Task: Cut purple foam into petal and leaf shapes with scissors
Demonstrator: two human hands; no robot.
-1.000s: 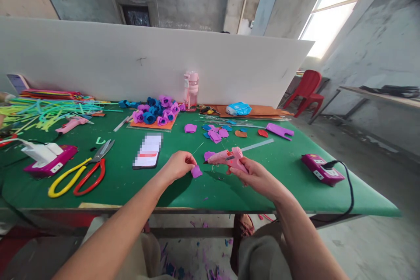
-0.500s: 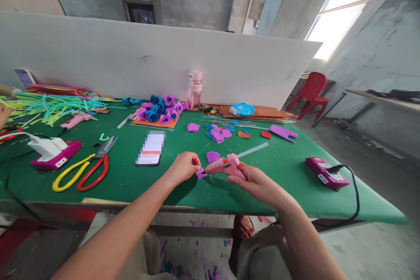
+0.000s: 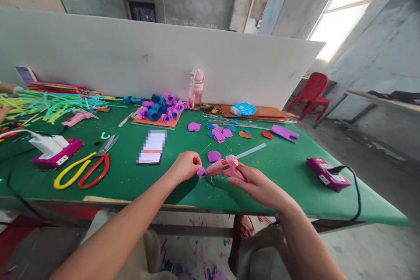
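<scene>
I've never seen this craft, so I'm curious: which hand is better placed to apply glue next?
Probably the right hand: it holds the pink glue gun, which points toward the purple piece. The left hand is busy pinching that piece.

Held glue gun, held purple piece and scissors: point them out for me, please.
Held glue gun (image 3: 219,167), head view: on its pink body.
Held purple piece (image 3: 200,174), head view: on its exposed face.
Scissors (image 3: 103,148), head view: on the blades, near the handles.

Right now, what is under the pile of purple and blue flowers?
Beneath the flowers, an orange sheet shows at the front; what their middle covers cannot be seen.
</scene>
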